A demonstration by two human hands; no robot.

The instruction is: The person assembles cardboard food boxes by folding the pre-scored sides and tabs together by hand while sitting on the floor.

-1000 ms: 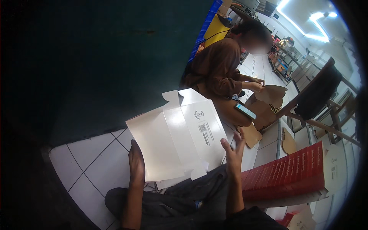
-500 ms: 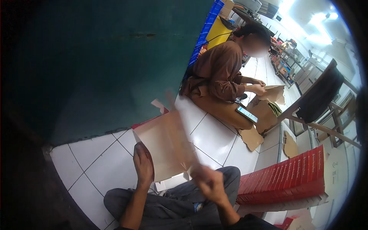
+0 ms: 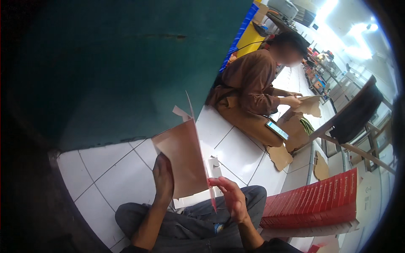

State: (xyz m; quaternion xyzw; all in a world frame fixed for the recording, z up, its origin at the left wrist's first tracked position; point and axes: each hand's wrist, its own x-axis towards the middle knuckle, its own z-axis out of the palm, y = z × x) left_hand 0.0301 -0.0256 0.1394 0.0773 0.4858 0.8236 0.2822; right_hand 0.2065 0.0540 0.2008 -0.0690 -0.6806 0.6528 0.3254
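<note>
A part-folded carton (image 3: 179,159), plain brown inside with red showing along its edge, stands over my lap. Its right panel rises upright, and loose flaps stick up at the far end. My left hand (image 3: 163,179) grips the carton's left side, with some fingers hidden. Against the lower part of the right panel rest the fingertips of my right hand (image 3: 232,198); its other fingers are apart and hold nothing. Behind and beneath the carton lies a white cardboard piece (image 3: 214,166) with cut tabs, mostly covered.
To the right stands a long row of stacked red cartons (image 3: 312,202). A co-worker (image 3: 253,80) in brown sits on the tiled floor, holding a brown cardboard piece (image 3: 310,105); a phone (image 3: 277,130) lies on their leg. A dark green panel (image 3: 126,76) rises ahead.
The carton's right panel has swung up from lying outspread to standing upright. My right hand has opened its fingers against it. My left hand keeps its hold.
</note>
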